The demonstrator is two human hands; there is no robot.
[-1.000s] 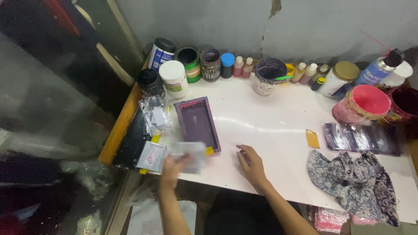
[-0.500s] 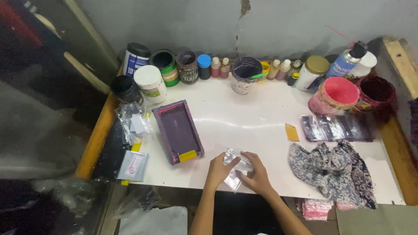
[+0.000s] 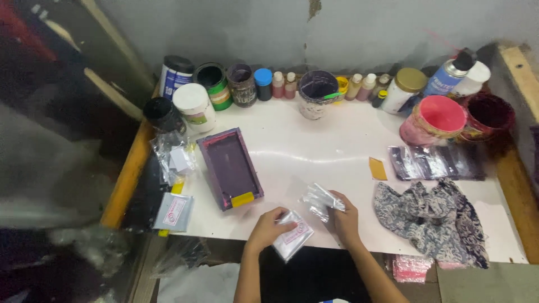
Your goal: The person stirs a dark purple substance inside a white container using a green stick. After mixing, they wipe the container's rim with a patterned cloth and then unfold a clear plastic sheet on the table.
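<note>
Left hand (image 3: pixel 268 227): pinching a small white packet (image 3: pixel 292 240) at the desk (image 3: pixel 314 151) edge.
Right hand (image 3: pixel 345 220): gripping crinkled clear plastic (image 3: pixel 319 199).

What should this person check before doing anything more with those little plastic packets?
1. Left hand has a firm hold on the small printed packet: ok, fingers lie on it.
2. Right hand holds the clear crumpled bag: ok.
3. Packet fully over the white table: not ok, it overhangs the near edge.
4. Purple tray apart from both hands: ok.
5. Patterned cloth out of the way: ok, it lies to the right of the right hand.
6. Packet sealed: cannot tell.
</note>
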